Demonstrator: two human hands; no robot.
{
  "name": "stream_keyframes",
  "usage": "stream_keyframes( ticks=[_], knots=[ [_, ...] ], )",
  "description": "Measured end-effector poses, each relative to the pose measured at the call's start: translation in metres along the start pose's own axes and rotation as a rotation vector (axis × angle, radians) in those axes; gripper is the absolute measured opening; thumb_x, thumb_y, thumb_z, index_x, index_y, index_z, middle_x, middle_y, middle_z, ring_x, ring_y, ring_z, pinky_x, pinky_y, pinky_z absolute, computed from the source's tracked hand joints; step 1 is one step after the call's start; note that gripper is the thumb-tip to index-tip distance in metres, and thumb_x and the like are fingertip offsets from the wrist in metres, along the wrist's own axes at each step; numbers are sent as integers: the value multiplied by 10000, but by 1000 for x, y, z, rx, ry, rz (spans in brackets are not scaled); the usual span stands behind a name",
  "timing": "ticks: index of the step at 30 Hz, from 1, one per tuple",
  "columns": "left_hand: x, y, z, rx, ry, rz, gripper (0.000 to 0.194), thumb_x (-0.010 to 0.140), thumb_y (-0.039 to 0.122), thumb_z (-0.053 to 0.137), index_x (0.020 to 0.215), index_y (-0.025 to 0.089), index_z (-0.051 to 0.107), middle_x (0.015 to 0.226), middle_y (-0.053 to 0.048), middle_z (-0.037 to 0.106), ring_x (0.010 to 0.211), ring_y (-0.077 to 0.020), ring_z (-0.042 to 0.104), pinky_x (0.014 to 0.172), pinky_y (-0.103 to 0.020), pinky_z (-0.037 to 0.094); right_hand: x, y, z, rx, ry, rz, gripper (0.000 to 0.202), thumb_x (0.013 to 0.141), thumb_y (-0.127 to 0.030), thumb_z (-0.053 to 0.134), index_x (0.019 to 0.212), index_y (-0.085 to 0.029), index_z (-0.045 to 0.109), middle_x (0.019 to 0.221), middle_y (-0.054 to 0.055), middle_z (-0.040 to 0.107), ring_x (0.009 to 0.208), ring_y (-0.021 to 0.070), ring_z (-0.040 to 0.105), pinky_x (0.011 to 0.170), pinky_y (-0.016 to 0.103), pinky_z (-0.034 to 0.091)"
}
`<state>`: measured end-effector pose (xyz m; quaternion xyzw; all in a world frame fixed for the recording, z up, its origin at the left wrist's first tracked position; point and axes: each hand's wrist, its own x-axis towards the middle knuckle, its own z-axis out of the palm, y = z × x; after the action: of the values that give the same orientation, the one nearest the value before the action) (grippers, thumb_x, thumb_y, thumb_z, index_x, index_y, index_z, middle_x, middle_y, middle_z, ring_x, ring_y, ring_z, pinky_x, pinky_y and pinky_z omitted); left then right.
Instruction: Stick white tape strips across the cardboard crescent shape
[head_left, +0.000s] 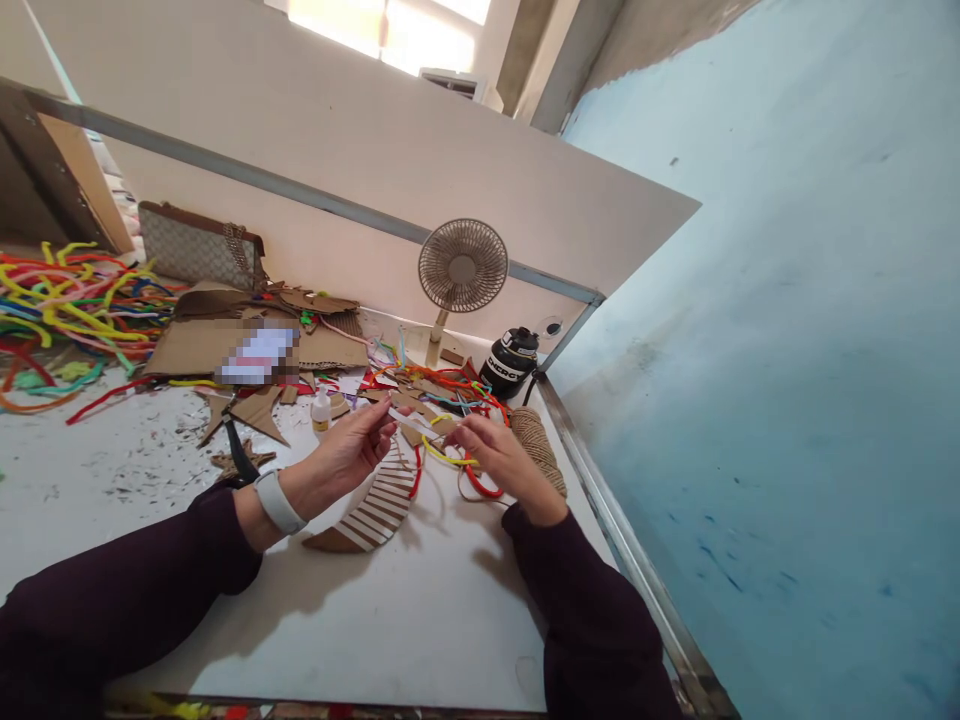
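A thin white paper strip stretches between my two hands above the table. My left hand, with a pale watch band at the wrist, pinches one end of it between thumb and fingertips. At the other end my right hand has its fingers closed and appears to grip the strip, though its fingertips partly hide the contact. Below my left hand lies a crescent-shaped piece of cardboard, crossed by several white strips with brown showing between them. A small white glue bottle stands just left of my left hand.
Colourful pipe cleaners pile up at the left. Cardboard scraps, a phone and a bag lie behind. A fan, a black jar and a twine roll stand toward the right, near the wall.
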<state>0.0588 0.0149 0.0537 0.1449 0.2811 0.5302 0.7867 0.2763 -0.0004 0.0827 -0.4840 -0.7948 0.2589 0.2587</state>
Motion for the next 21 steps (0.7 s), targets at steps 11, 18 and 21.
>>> stream_keyframes(
  ticks=[11, 18, 21],
  knots=[
    [-8, -5, 0, 271, -70, 193, 318, 675, 270, 829, 723, 152, 538, 692, 30, 705, 422, -42, 597, 421, -120, 459, 4, -12, 40, 544, 47, 106, 466, 850, -598, 555, 678, -167, 593, 566, -12, 584, 517, 102, 517, 541, 243, 391],
    [-3, -3, -5, 550, -96, 213, 362, 680, 393, 803, 669, 148, 536, 594, 36, 661, 307, -11, 437, 315, -136, 285, -1, -21, 43, 889, -75, 260, 397, 788, -530, 649, 703, -143, 656, 458, -33, 555, 396, 78, 459, 420, 212, 302],
    [0, -2, -7, 614, -122, 128, 340, 679, 362, 801, 633, 142, 546, 601, 7, 680, 302, -7, 411, 304, -142, 249, 0, -24, 42, 1039, -149, 317, 363, 768, -482, 663, 707, -125, 678, 410, -48, 511, 375, 75, 448, 414, 205, 328]
  ],
)
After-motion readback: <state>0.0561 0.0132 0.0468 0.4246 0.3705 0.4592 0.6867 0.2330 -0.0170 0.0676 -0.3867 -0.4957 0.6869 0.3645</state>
